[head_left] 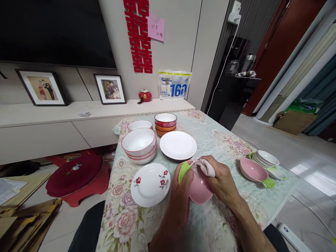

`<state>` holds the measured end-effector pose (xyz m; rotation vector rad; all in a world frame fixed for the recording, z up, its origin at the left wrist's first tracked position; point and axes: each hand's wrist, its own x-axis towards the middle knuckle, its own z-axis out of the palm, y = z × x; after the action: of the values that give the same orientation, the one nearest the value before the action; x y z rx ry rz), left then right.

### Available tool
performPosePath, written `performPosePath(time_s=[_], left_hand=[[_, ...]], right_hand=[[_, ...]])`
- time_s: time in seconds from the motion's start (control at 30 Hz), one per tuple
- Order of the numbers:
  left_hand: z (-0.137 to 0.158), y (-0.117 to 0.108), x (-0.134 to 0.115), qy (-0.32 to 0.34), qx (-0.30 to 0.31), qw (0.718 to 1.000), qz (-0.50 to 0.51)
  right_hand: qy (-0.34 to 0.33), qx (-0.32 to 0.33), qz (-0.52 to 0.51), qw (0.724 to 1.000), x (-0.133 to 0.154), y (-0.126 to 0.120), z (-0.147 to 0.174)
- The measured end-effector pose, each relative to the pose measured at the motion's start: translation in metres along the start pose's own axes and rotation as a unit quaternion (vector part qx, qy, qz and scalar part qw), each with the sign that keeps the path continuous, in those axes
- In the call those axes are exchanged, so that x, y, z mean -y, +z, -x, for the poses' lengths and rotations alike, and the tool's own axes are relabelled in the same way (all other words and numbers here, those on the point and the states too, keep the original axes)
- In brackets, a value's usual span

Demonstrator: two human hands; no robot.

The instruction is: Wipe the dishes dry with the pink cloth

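Observation:
A pink bowl (pixel 201 190) with a green textured tab (pixel 184 171) is held between my hands above the table's near side. My left hand (pixel 181 187) is closed around the green tab. Bunched in my right hand (pixel 219 175) is a pale cloth (pixel 203 167), pressed against the bowl's upper rim. To the left lies a white plate (pixel 149 185) with red flowers. Just beyond my hands sits a stack of white plates (pixel 178 145). At the right, another pink bowl (pixel 253 169) with a green tab rests beside a stack of small white bowls (pixel 267 157).
White bowls with red rims (pixel 139 143) are stacked at the table's left, near red and orange bowls (pixel 166 120). A floral tablecloth (pixel 126 224) covers the table. Behind stands a low cabinet (pixel 105 112) with frames. A red stool (pixel 76 175) is at the left.

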<state>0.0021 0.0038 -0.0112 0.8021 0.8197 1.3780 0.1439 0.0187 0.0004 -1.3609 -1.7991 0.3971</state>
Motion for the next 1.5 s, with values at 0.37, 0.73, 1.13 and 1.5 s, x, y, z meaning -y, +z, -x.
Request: performPosePath(time_s=[0.37, 0.73, 1.13, 1.5], left_hand=[[0.004, 0.0, 0.0, 0.075, -0.045, 0.995, -0.045], [-0.002, -0.015, -0.002, 0.11, 0.087, 0.976, -0.169], [-0.008, -0.019, 0.011, 0.365, 0.257, 0.754, -0.482], [0.0, -0.015, 0.002, 0.389, 0.234, 0.759, -0.467]], right_hand=[[0.159, 0.038, -0.156, 0.974, 0.005, 0.009, -0.003], [0.169, 0.002, -0.141, 0.975, -0.018, -0.03, -0.005], [0.188, 0.099, -0.171, 0.962, -0.032, -0.055, 0.001], [0.256, -0.104, -0.329, 0.903, -0.042, -0.047, -0.006]])
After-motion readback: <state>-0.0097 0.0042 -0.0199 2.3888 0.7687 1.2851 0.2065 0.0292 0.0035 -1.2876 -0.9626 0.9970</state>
